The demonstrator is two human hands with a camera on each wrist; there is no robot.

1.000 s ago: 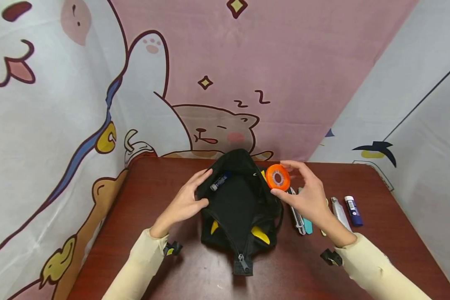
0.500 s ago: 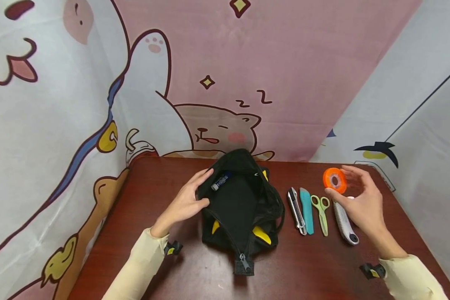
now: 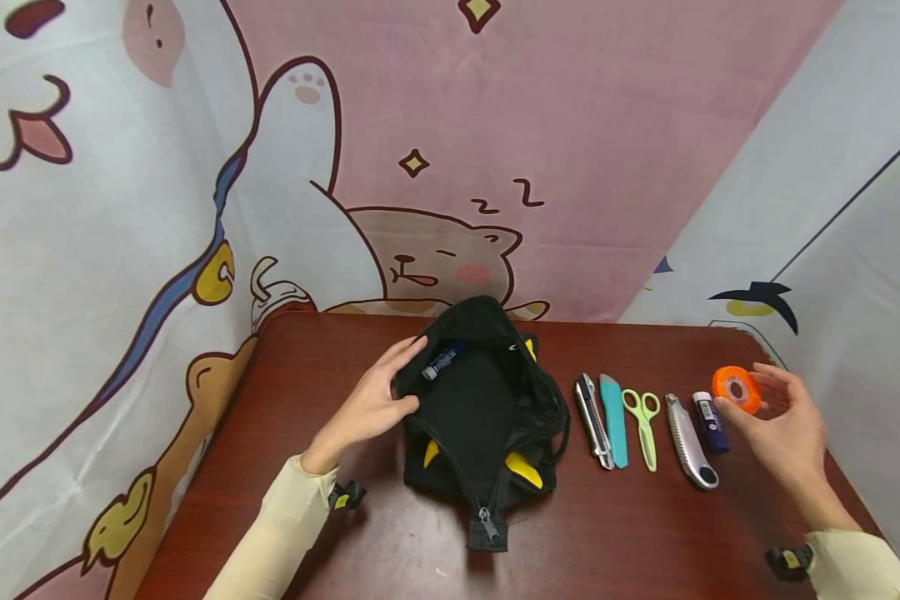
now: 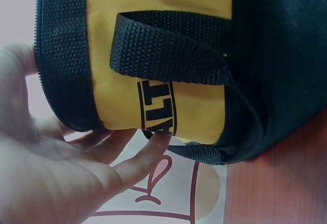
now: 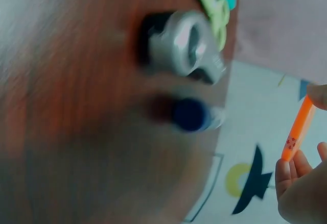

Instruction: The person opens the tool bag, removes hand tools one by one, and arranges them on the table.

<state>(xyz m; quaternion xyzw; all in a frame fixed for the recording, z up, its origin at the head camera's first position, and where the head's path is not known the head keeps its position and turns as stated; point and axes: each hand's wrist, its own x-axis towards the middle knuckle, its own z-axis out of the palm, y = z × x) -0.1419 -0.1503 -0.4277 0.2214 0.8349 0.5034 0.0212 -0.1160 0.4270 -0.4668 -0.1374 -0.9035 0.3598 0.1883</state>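
My left hand (image 3: 371,408) grips the left rim of an open black bag (image 3: 487,400). In the left wrist view its fingers touch the bag's yellow side panel (image 4: 199,109), below a black webbing loop (image 4: 168,55). Inside the bag lies a dark blue glue stick (image 3: 444,360). At the table's right, my right hand (image 3: 787,429) pinches a roll of orange tape (image 3: 722,385) between thumb and fingers. Seen edge-on in the right wrist view, the orange tape (image 5: 297,129) is held off the table. Another blue glue stick (image 3: 711,423) stands just left of that hand.
Right of the bag, a black-and-silver utility knife (image 3: 594,421), a teal cutter (image 3: 613,421), light green scissors (image 3: 647,429) and a silver-grey knife (image 3: 690,442) lie in a row on the brown table (image 3: 600,542). A cartoon-printed cloth (image 3: 555,125) hangs behind.
My right hand has carried the orange tape from beside the bag's opening to the table's right side, past the row of tools. The left hand has stayed on the bag's rim.
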